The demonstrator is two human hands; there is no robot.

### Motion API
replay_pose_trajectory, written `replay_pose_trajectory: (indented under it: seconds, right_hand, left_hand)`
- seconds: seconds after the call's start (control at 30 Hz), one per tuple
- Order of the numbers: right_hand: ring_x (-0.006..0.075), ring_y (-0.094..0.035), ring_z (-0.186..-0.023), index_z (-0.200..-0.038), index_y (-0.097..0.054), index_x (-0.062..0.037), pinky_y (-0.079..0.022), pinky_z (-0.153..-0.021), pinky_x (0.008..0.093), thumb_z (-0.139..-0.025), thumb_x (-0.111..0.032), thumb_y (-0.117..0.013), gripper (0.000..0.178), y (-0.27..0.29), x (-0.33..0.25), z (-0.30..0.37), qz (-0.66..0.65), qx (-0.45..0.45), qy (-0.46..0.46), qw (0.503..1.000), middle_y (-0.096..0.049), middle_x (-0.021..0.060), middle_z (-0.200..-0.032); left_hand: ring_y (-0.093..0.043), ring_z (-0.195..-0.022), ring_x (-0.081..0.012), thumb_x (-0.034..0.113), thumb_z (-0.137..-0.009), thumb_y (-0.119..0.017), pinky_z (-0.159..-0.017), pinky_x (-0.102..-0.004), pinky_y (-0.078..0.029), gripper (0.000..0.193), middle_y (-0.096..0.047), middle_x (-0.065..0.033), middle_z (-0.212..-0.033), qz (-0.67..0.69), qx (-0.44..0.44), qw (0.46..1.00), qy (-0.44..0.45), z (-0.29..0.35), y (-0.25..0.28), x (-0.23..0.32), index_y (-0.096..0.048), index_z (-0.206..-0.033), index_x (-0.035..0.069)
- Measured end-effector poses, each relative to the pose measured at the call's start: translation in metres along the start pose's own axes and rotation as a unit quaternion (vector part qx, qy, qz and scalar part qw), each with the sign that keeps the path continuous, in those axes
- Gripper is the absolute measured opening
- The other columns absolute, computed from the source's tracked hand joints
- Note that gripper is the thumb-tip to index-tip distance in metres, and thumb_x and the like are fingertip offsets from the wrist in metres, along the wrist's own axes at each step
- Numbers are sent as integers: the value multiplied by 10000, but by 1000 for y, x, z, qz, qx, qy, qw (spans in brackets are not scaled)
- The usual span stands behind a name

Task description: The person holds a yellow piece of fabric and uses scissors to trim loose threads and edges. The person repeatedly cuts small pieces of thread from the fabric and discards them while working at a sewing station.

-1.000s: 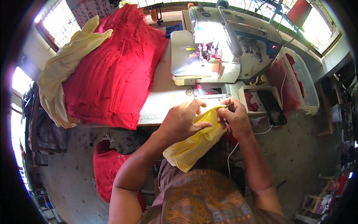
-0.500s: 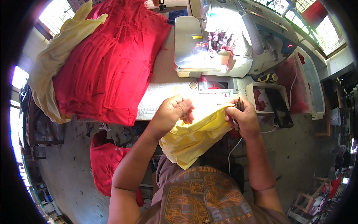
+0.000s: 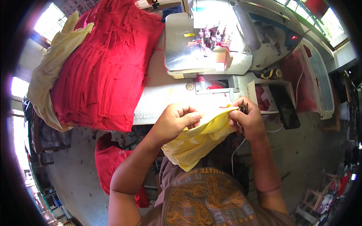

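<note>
A piece of yellow cloth [image 3: 201, 137] hangs in folds in front of my body, its upper edge stretched between my two hands. My left hand [image 3: 176, 121] is closed at the left end of that edge, thumb and forefinger pressed together. At the other end my right hand [image 3: 248, 117] pinches the edge between thumb and fingers. That same hand also carries small dark thread snips [image 3: 244, 107], their pointed blades sticking up past the fingers and the rest hidden in the palm.
Beyond my hands stands a sewing machine [image 3: 181, 45] with its lamp lit. Stacked red cloth [image 3: 102, 79] and cream cloth [image 3: 45, 79] lie to the left. On the right are a small open box [image 3: 256, 83], a black phone [image 3: 284, 107] and a clear bin [image 3: 320, 79]. More red cloth [image 3: 109, 162] hangs lower left.
My left hand has come down and rightward slightly onto the cloth edge, its thumb and forefinger now together. The right hand keeps its hold. The whole view has shifted a little.
</note>
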State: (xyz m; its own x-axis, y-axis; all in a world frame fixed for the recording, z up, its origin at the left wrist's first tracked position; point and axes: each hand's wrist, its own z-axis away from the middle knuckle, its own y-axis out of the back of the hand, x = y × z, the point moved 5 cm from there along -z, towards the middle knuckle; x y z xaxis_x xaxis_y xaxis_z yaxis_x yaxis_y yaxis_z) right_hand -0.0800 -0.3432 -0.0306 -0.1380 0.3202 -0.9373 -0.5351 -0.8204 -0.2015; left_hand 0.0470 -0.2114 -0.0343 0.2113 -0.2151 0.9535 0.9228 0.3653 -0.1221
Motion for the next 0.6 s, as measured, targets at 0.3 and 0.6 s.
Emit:
replay_pose_trajectory:
  seconds: [0.3, 0.6]
  right_hand:
    - [39, -403, -432, -803, -466, -35, -303, -376, 169, -767, -47, -515, 62, 3, 6, 2, -18, -31, -14, 999, -493, 11, -576]
    - [41, -384, -410, -792, -458, -24, -299, -366, 175, -758, -65, -515, 78, 3, 3, -5, 18, -6, -30, 999, -463, 1, -545]
  left_hand:
    - [-549, -701, -177, 108, -794, -505, -632, -281, -449, 94, -573, -178, -803, 331, -59, 931, -146, -8, -10, 16, -495, -777, 16]
    - [-530, -683, -234, 217, -698, -629, -609, -301, -426, 315, -524, -122, -724, -382, 29, 902, -196, 0, -18, 37, -541, -900, -8]
